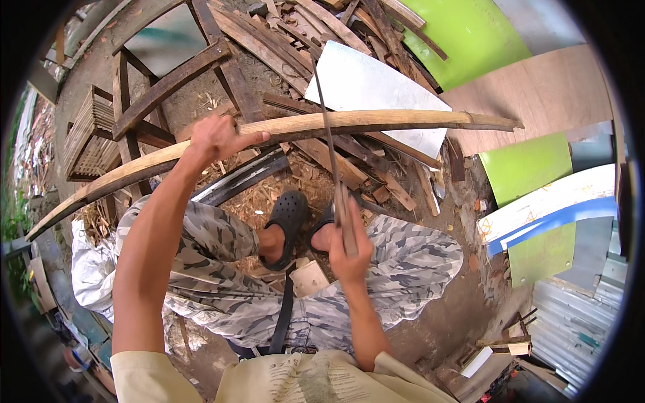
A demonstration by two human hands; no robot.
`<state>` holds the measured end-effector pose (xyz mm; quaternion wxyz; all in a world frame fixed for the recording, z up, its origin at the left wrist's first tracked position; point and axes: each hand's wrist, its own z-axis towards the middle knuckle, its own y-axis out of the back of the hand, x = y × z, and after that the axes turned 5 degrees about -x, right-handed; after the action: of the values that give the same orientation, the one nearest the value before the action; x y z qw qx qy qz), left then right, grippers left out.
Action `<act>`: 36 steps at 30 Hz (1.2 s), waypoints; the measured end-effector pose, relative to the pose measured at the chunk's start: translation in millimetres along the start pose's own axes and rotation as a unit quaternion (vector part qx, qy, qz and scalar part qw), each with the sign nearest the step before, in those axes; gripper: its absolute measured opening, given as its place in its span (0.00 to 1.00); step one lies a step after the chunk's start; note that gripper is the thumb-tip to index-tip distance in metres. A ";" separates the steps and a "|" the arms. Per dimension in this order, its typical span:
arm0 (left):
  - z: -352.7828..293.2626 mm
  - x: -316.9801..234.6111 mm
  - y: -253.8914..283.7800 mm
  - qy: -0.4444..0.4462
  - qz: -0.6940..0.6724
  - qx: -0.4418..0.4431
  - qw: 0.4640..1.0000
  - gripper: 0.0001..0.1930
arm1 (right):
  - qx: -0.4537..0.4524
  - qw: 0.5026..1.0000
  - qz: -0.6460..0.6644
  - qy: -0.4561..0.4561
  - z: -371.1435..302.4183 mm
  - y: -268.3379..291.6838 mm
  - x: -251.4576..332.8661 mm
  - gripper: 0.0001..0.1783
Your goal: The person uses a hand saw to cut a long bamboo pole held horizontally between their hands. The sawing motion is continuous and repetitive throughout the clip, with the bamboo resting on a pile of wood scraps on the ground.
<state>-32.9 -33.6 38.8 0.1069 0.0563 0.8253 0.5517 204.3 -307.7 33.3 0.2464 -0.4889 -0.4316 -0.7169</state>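
A long strip of split bamboo (pixel 396 121) spans the view from lower left to upper right, pale on top and dark along its near edge. Wrapped over it left of the middle is my left hand (pixel 218 138), thumb pointing right along it. My right hand (pixel 353 252) grips the handle of a long, narrow-bladed tool (pixel 328 134). The blade is seen nearly edge-on, so saw or machete cannot be told. It crosses the bamboo to the right of my left hand; whether they touch is unclear.
A dark wooden frame (pixel 171 87) stands at upper left, by a slatted crate (pixel 91 138). Scrap wood (pixel 269 47) and a white sheet (pixel 376 87) lie ahead. Green panels (pixel 527 168), plywood (pixel 537 97) and corrugated metal (pixel 574 329) line the right. My clogs (pixel 289 225) are below the bamboo.
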 end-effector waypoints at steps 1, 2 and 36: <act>1.1 5.2 0.3 0.009 0.003 0.007 1.000 0.55 | 0.012 0.998 -0.023 0.065 -47.9 25.6 -7.7 0.33; 7.6 3.3 -0.1 -0.006 0.000 -0.011 1.000 0.55 | 0.040 0.995 -0.070 0.064 -99.0 60.8 -6.5 0.31; -26.9 -11.6 -14.6 -0.025 -0.022 -0.047 0.998 0.56 | -0.009 1.000 0.010 0.022 -36.1 60.6 -10.6 0.33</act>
<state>-27.7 -65.9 36.7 0.1424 0.0471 0.7968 0.5854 237.9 -370.1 41.1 0.2583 -0.4794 -0.4152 -0.7288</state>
